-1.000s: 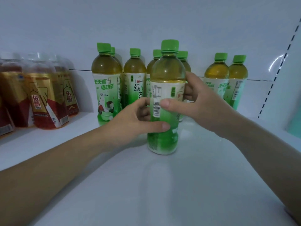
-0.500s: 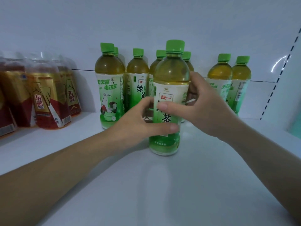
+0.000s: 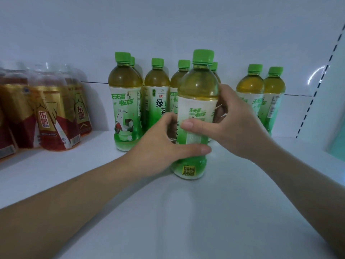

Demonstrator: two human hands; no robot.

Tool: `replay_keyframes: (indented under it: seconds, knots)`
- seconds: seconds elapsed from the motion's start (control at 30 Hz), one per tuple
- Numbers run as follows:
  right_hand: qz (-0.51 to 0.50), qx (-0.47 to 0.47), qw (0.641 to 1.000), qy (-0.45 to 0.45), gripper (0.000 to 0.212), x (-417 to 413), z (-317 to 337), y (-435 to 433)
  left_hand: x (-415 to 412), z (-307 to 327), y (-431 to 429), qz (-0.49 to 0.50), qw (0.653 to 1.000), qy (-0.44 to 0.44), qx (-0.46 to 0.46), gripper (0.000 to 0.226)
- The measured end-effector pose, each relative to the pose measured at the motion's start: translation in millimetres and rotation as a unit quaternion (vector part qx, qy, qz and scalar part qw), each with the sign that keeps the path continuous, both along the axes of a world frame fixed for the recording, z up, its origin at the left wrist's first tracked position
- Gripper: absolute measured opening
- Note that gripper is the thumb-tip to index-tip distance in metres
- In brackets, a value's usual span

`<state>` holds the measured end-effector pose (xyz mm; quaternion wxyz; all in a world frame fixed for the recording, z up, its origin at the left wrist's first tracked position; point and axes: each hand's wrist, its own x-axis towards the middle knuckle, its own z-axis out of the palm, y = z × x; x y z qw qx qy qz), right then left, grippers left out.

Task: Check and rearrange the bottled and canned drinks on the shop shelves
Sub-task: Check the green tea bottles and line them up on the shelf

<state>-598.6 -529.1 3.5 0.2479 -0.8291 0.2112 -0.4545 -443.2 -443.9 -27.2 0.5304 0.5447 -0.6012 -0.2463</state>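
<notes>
My left hand [image 3: 160,144] and right hand [image 3: 237,124] both clasp the front green tea bottle [image 3: 197,113], upright on the shelf [image 3: 186,212] at centre. As I twist it, my right knuckles could topple the back bottles [image 3: 157,85] crowded just behind at twelve o'clock. I count eight green tea bottles in all, plus at least three blurred red-labelled bottles [image 3: 50,113] at nine o'clock.

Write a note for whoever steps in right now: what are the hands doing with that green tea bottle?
Left grip holds the front green tea bottle low.
Right grip holds its right side.
It stands upright on the shelf, ahead of the other green tea bottles.
Done: bottle in hand.
To do: likely face its label out, align it with the row.
</notes>
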Motion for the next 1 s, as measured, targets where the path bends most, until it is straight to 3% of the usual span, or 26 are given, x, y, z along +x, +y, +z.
replay_keyframes:
  seconds: [0.07,0.2,0.37,0.5,0.57,0.7,0.87,1.0]
  knots:
    - [0.015,0.015,1.000,0.008,0.068,-0.9,0.7,-1.9,3.7,0.2,-2.6,-0.028,0.999,0.041,-0.009,0.063]
    - [0.070,0.059,0.995,0.038,0.072,1.2,-1.2,-4.4,13.6,6.0,-0.4,-0.109,0.992,0.054,0.016,0.054]
    - [0.061,0.055,0.996,0.024,0.069,1.1,-0.9,-1.7,15.9,4.5,-0.1,-0.052,0.998,-0.030,0.010,0.060]
    - [0.091,0.040,0.995,-0.001,0.065,0.6,-4.0,-7.2,13.2,4.8,3.1,-0.048,0.996,-0.049,-0.057,0.040]
    - [0.101,-0.021,0.995,-0.014,0.067,-0.4,-5.7,-6.4,13.3,2.2,-1.1,-0.019,0.992,-0.062,-0.108,0.048]
    - [0.123,-0.243,0.962,-0.023,0.072,3.1,-9.5,-8.8,16.3,2.9,-3.2,0.039,0.964,-0.104,-0.243,0.067]
    - [0.158,-0.311,0.935,-0.060,0.069,5.0,-7.9,-18.6,14.5,8.7,-0.4,0.041,0.928,-0.161,-0.334,0.068]
    - [0.129,-0.327,0.935,-0.041,0.068,2.5,-7.0,-17.3,16.9,8.2,0.5,0.057,0.921,-0.194,-0.334,0.063]
